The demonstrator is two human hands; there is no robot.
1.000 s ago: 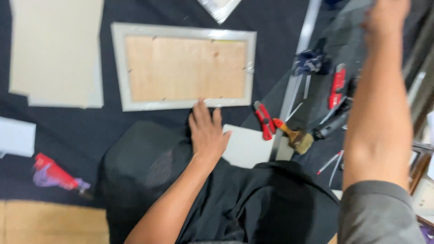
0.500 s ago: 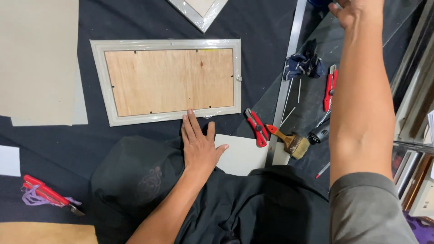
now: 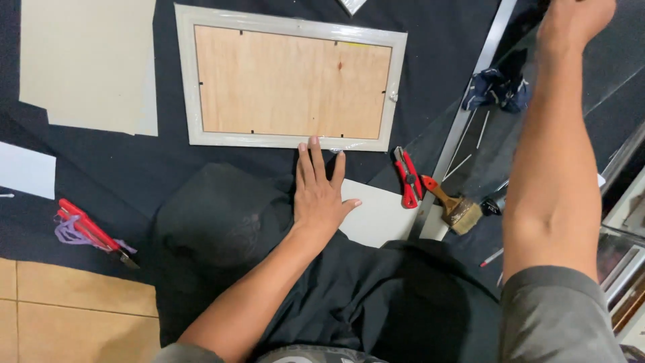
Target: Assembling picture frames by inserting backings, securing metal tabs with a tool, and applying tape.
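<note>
Left hand (image 3: 321,191) lies flat and open, palm down on the dark cloth (image 3: 168,168), fingers spread. Fingertips touch the near edge of the picture frame (image 3: 292,81). Heel of the hand rests partly on a pale card (image 3: 376,215) just beside the frame.

The frame lies face down on the cloth, wooden backing board up, pale grey border all round, small tabs visible along the inner edge. It sits slightly askew to the viewer.

Right hand (image 3: 574,20) is stretched far out toward the top right corner, arm fully extended. The hand is cut by the picture edge; I cannot tell whether it is open or closed, or whether it holds anything.

Near the right arm: a red cutter (image 3: 405,176), a paintbrush (image 3: 453,205) with wooden handle, a crumpled dark blue rag (image 3: 497,89), a long metal strip (image 3: 463,114). On the left, large beige sheets (image 3: 87,64) and a red tool (image 3: 91,228) tangled with purple thread.

Judgement on doing this well: keep the left palm pressing lightly so the frame does not slide while the body leans right; keep weight off the backing board itself.
</note>
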